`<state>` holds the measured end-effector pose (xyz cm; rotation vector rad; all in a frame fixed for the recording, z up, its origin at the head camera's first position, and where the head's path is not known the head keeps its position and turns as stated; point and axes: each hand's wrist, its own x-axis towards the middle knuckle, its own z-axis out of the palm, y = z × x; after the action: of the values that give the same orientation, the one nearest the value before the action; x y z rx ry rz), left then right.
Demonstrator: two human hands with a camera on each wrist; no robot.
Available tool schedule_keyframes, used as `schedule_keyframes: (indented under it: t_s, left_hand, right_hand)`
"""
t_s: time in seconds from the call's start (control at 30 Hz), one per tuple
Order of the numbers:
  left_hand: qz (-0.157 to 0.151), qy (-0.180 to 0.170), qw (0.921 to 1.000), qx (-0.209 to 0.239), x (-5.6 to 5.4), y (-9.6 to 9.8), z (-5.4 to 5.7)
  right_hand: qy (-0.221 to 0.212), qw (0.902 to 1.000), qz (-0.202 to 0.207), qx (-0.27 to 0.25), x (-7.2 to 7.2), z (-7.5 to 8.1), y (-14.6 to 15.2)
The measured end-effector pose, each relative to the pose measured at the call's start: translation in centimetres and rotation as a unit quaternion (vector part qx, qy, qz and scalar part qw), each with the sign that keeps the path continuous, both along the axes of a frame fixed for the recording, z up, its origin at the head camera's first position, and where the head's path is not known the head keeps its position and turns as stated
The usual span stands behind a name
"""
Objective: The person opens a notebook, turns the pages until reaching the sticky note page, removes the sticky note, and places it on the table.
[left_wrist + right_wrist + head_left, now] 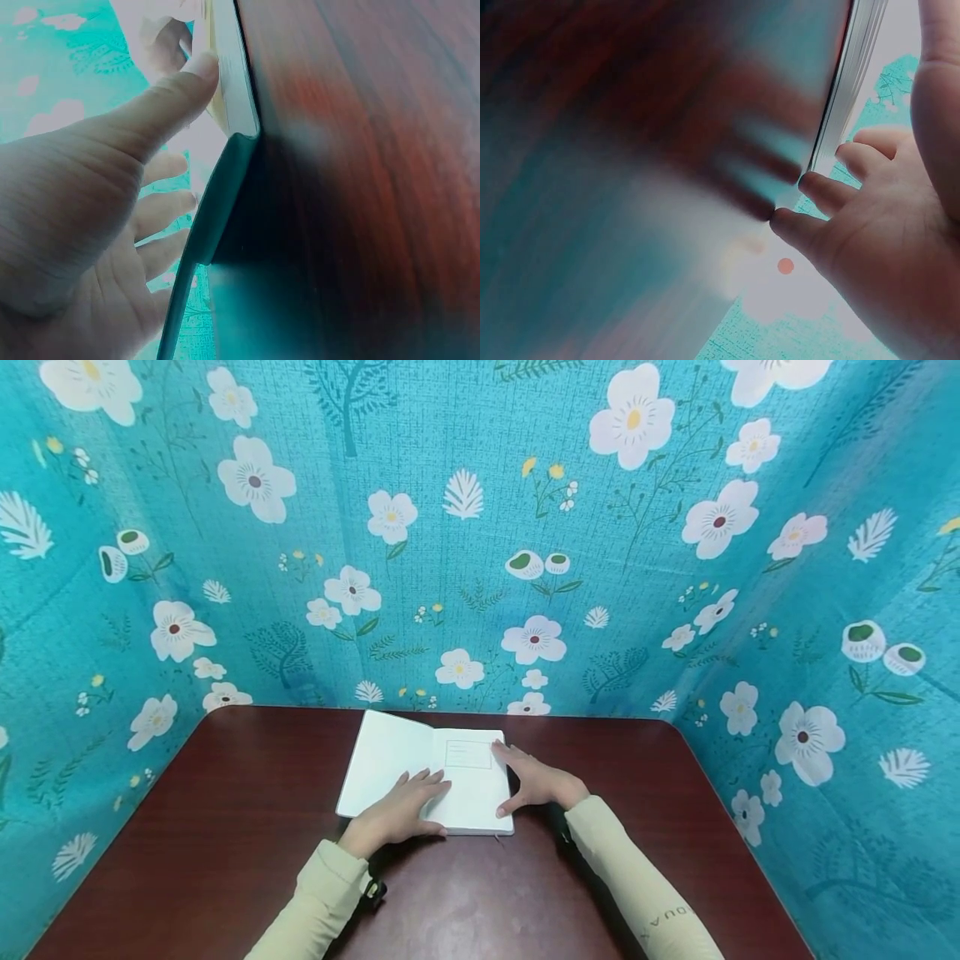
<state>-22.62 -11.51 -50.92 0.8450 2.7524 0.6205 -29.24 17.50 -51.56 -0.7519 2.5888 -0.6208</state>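
An open notebook (472,797) with white pages lies on the table, a printed box of lines on its right page. Its left cover tilts up off the tabletop in the left wrist view, where the cover's edge (217,202) looks dark green. My left hand (397,810) is over the inner part of the spread, fingers spread and fairly straight, thumb by the near edge. At the right side of the notebook, my right hand (536,779) has its fingers and thumb apart. In the right wrist view its fingertips (786,219) meet the tabletop beside the page block (847,82).
The dark red-brown table (225,827) has a glossy top with rounded far corners. A blue curtain (480,585) printed with white flowers hangs behind it and along both sides. A thin ribbon (500,839) pokes out from the notebook's near edge.
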Motion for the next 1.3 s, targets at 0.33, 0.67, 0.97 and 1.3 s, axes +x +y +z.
schedule_keyframes:
  t_s: [0.33, 0.67, 0.97, 1.3]
  left_hand:
    - [0.001, 0.004, 1.0000, 0.000, 0.2, -0.4, 0.0]
    - [0.003, 0.014, 0.9998, 0.017, 0.7, -0.7, 0.3]
    - [-0.001, 0.028, 0.9992, 0.028, 0.8, -1.0, 0.2]
    - [0.006, 0.085, 0.9952, 0.049, 2.3, -0.8, 0.3]
  right_hand:
    - [0.000, 1.0000, 0.002, -0.008, 0.0, -0.2, 0.7]
    - [0.002, 1.0000, -0.001, -0.009, 0.2, 0.0, 1.3]
    - [-0.004, 0.9999, -0.012, -0.008, 0.1, 0.1, 1.6]
    - [0.011, 0.9996, 0.011, -0.024, 0.1, 0.3, 0.6]
